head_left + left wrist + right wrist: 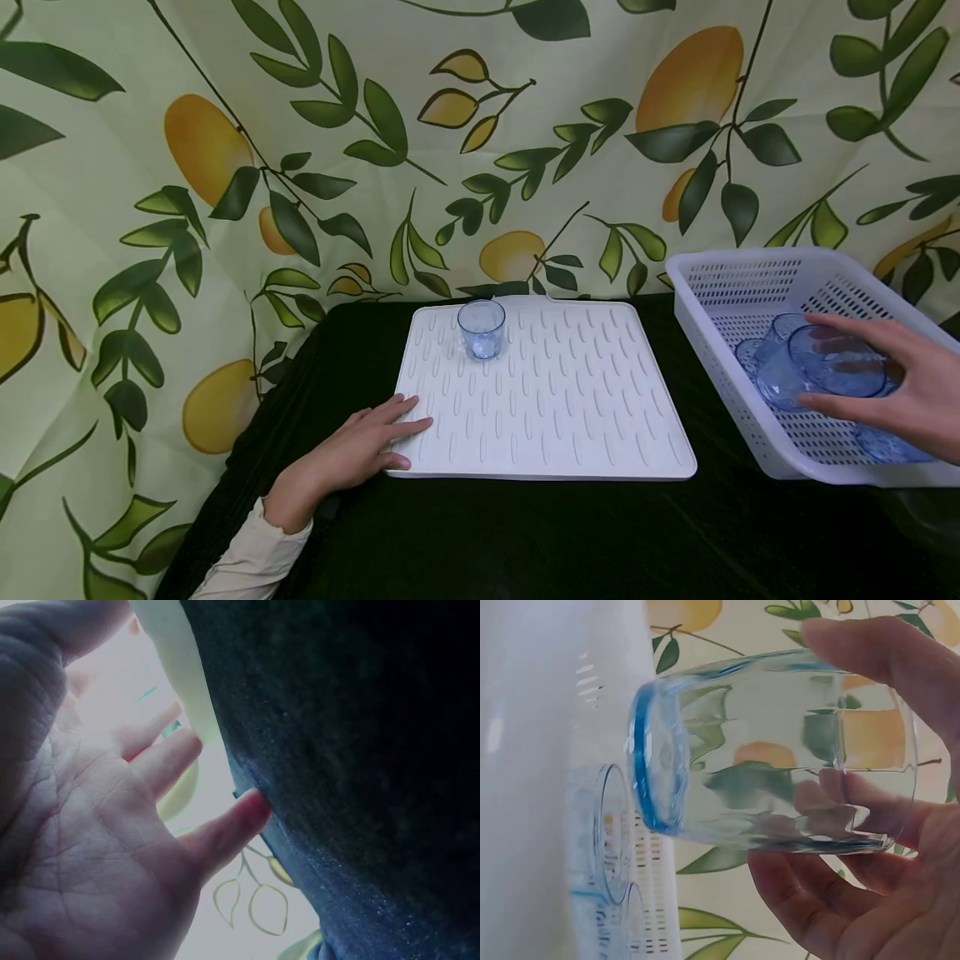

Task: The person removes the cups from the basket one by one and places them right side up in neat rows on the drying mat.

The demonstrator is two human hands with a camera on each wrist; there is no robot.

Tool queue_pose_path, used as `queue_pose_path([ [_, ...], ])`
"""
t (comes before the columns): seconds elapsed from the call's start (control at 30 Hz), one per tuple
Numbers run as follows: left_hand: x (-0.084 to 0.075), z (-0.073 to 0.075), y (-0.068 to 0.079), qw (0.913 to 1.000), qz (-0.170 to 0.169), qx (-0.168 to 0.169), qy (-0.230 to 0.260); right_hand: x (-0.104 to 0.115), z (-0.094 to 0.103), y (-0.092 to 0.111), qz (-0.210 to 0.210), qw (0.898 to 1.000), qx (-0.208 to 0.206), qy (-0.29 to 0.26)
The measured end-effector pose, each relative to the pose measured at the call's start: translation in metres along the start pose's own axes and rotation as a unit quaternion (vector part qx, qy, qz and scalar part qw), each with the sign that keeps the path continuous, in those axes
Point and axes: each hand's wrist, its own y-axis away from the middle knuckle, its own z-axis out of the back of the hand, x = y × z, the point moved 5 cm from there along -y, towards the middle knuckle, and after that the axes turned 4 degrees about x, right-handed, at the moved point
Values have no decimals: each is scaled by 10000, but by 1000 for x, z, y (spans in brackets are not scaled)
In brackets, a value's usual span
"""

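My right hand [918,383] holds a blue-tinted clear glass [757,757] at the basket, thumb on one side and fingers on the other. In the right wrist view its thick blue base points left, toward the basket. My left hand [360,442] rests with spread fingers on the left edge of a white ridged drying tray [540,400]. A similar glass [482,329] stands upright near the back of that tray, left of centre. The left wrist view shows the palm and extended fingers holding nothing.
The white perforated plastic basket [738,417] stands right of the tray, with several more blue glasses [892,446] inside. A dark cloth [525,533] covers the table. Behind it hangs a curtain [525,200] printed with fruit and leaves.
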Motion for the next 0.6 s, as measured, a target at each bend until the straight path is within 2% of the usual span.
queue_pose_path([
  [0.33, 2, -1, -1, 10000, 8, -8, 41, 31, 3, -2, 146, 9990, 341, -253],
  [0.6, 2, -1, -2, 10000, 22, 32, 21, 50, -6, -7, 443, 9974, 375, -417],
])
